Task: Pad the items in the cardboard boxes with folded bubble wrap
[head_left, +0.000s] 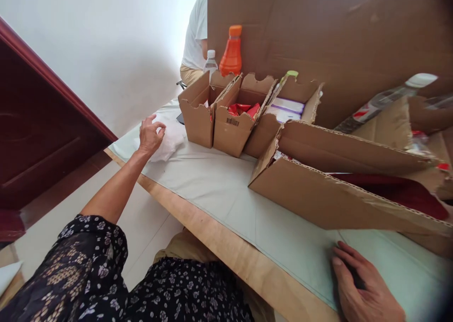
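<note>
My left hand (pixel 151 135) reaches over the far left end of the table, thumb and forefinger curled together in a pinch. A crumpled, see-through white sheet, perhaps thin plastic (pixel 170 140), lies under and around it. Whether the fingertips grip anything is unclear. My right hand (pixel 364 284) rests on the pale green cloth (pixel 226 180) near the front edge, fingers stretched and thumb apart, holding nothing visible. Closest to it is a long cardboard box (pixel 318 194) with a dark red item (pixel 396 194) inside.
Small cardboard bins (pixel 198 123) line the table, one with red packets (pixel 244 109), another with white-and-purple packs (pixel 286 107). Behind stand an orange bottle (pixel 231 55) and a clear bottle (pixel 211 62). Another clear bottle (pixel 385 100) leans right. A cardboard panel (pixel 318 34) partly hides a seated person (pixel 195 34).
</note>
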The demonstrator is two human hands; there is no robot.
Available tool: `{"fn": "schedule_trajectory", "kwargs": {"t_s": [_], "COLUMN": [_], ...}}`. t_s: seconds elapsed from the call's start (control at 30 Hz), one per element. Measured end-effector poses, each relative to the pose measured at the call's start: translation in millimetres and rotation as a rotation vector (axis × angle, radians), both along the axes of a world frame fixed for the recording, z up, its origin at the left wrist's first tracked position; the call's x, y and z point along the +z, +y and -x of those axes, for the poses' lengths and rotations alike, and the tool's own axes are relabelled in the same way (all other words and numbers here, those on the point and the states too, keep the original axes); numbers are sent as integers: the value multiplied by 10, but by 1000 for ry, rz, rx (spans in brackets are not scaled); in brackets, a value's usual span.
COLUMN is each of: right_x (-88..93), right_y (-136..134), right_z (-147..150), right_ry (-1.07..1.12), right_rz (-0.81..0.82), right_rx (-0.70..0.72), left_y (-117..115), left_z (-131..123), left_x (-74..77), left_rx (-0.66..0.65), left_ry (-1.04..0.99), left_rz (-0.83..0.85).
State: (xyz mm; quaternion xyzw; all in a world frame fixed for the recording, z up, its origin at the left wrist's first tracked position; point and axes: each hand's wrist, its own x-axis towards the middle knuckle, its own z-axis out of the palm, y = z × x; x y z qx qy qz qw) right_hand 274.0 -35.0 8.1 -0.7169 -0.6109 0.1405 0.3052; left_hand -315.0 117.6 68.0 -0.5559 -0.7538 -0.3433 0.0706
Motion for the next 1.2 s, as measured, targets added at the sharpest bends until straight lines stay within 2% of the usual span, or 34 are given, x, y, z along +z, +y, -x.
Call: {"fn": "schedule_trajectory", "kwargs": {"t_s": [0.2,0.3,0.4,0.5,0.6,0.73,0.83,0.9,0.97,1.03,1.1,1.2], "right_x": [2,-11,-25,-30,-32,-51,-57,-47,-34,-28,-36,-62], "right_y": [-7,-13,-3,4,7,20,25,21,16,16,26,46], "right_z": [-15,-17,-13,-8,-15,-39,-39,-28,-17,-13,-19,-26], "right_ry": [27,33,15,16,34,32,32,21,-3,-19,-31,-50], "right_rz": [-24,-44,-90,-85,-46,-26,-48,-56,-59,-62,-72,-99], "right_rx": [-4,13,19,11,4,1,20,33,36,50,65,69], "left_y": [-18,111,293,409,420,315,183,70,-70,-243,-447,-795], "left_z": [76,70,80,144,239,337,327,236,57,-208,-537,-1065], "left_x": [75,94,183,372,627,975,1165,1216,1185,1059,828,304], "left_rx": [-24,-79,-111,-86,-105,-116,-78,-116,-191,-265,-328,-478], "left_ry": [-12,-100,-165,-192,-336,-564,-572,-539,-495,-406,-232,-34], "left_rz": [-19,14,-13,-92,-254,-448,-490,-505,-519,-521,-483,-338]}}
